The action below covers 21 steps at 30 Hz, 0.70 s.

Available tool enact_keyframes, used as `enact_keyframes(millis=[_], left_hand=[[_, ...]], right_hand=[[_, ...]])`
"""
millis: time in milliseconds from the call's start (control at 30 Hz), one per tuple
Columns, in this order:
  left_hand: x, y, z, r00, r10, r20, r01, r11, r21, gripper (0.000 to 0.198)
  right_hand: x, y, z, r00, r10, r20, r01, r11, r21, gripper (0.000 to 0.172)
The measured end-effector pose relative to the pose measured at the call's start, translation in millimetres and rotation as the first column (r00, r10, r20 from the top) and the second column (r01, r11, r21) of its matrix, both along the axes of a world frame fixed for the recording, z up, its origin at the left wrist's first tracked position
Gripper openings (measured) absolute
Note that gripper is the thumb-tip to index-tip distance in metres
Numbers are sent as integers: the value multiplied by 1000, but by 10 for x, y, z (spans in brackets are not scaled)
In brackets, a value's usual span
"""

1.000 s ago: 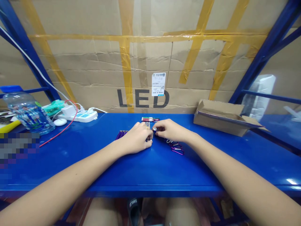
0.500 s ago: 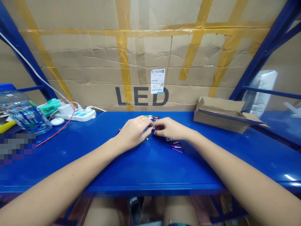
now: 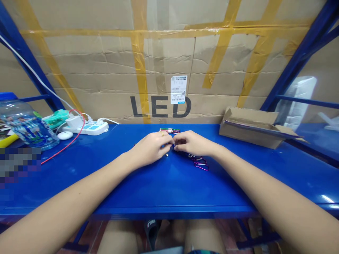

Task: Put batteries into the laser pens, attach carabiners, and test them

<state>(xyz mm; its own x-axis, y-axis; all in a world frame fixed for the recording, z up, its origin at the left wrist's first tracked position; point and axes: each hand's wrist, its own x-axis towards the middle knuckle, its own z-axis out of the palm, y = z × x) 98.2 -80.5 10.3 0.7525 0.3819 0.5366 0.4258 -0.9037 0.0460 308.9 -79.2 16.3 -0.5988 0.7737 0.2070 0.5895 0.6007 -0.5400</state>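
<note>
Both hands meet over the middle of the blue table, fingertips nearly touching. My left hand [image 3: 152,150], with a ring on one finger, is closed in a pinch. Facing it, my right hand [image 3: 194,144] also pinches with thumb and fingers. Between the fingertips is a small dark blue and silver piece [image 3: 174,145], too small and covered to name. Several shiny coloured metal tubes [image 3: 169,130] lie just behind the hands. Below my right wrist rest purple carabiners [image 3: 201,164] with silver gates. A tiny round metal piece [image 3: 166,155] lies under my left fingers.
An open cardboard box [image 3: 251,130] stands at the back right. At the left are a large plastic bottle [image 3: 29,127], a white power strip [image 3: 92,127] with plugs, and a red cable [image 3: 71,143]. A big taped carton [image 3: 111,77] rises behind the blue table [image 3: 169,190].
The view has shifted slightly. Both hands stay together at the same spot with only small finger movements, and more of the metal tubes shows behind my left hand.
</note>
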Motion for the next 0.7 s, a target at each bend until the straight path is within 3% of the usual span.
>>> enact_keyframes(millis=[133, 333, 700], left_hand=[[-23, 9, 5, 1000, -24, 5, 24, 999, -39, 15], [-53, -14, 53, 990, 135, -37, -138, 988, -69, 13], [-84, -47, 46, 941, 78, -329, -94, 995, -32, 21]], right_hand=[[17, 16, -5, 1000, 14, -5, -14, 1000, -5, 10], [36, 17, 2, 1000, 5, 5, -5, 998, -61, 12], [65, 39, -12, 999, 30, 12, -30, 999, -46, 13]])
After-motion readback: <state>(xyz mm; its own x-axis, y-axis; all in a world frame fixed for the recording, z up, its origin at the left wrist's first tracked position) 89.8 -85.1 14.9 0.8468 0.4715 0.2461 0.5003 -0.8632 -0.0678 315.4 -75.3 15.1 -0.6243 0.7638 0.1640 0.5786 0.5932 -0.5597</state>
